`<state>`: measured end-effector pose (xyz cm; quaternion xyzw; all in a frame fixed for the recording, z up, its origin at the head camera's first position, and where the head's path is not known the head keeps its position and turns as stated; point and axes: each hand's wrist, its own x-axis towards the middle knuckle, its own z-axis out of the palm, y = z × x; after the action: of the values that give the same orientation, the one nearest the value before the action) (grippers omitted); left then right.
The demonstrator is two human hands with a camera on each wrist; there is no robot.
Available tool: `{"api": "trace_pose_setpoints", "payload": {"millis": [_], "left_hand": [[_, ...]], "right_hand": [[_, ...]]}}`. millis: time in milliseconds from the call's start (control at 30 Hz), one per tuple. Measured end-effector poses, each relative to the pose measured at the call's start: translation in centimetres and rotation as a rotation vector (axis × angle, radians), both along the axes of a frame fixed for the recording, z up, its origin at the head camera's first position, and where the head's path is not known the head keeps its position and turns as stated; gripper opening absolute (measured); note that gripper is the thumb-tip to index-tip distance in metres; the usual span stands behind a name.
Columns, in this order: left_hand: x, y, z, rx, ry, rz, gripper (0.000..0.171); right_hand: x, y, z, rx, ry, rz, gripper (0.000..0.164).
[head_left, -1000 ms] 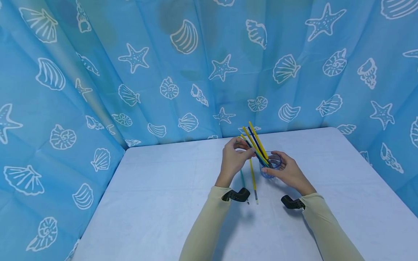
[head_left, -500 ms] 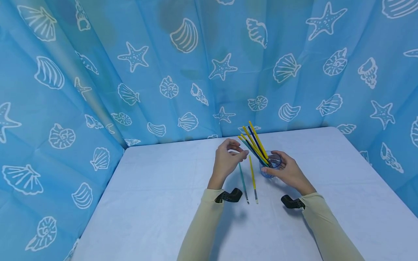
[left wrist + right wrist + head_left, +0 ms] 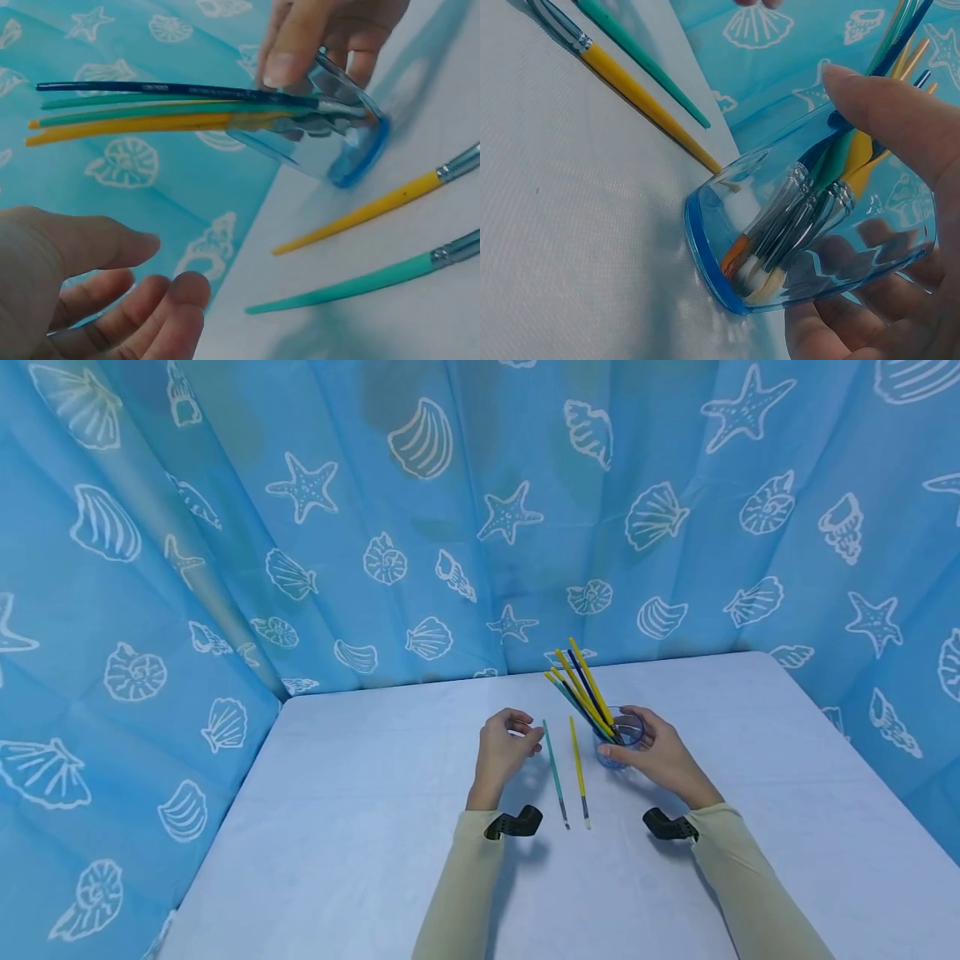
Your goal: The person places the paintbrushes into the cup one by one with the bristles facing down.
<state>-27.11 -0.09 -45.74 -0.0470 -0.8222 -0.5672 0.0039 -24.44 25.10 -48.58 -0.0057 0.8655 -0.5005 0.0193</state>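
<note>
My right hand (image 3: pixel 670 758) grips a clear blue-tinted cup (image 3: pixel 780 225) from its right side, thumb and fingers around the wall. Several paintbrushes (image 3: pixel 172 112) with yellow, green and dark blue handles lean left in it, bristles down, as the right wrist view shows through the plastic. On the table to the cup's left lie a yellow paintbrush (image 3: pixel 577 764) and a green paintbrush (image 3: pixel 555 772), side by side with bristles toward me. Left of the green brush's handle end, my left hand (image 3: pixel 504 747) hovers with loosely bent fingers and nothing between thumb and fingertips.
A white cloth covers the table (image 3: pixel 360 810). Behind it and along both sides hangs a blue curtain (image 3: pixel 450 527) with white shells and starfish. Dark wrist cameras sit on both sleeves.
My left hand has drawn back from the brushes in the cup, moving left and toward me. My right hand keeps its hold on the cup, and the two brushes on the table stay put.
</note>
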Motion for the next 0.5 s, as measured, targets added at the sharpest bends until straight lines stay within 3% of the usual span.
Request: {"api": "trace_pose_setpoints", "payload": {"millis": [500], "left_hand": [[-0.5,0.4,-1.6,-0.165,-0.134,0.031,0.025]], "right_hand": [[-0.1,0.0,-0.1,0.001,-0.004,0.001,0.096]]}}
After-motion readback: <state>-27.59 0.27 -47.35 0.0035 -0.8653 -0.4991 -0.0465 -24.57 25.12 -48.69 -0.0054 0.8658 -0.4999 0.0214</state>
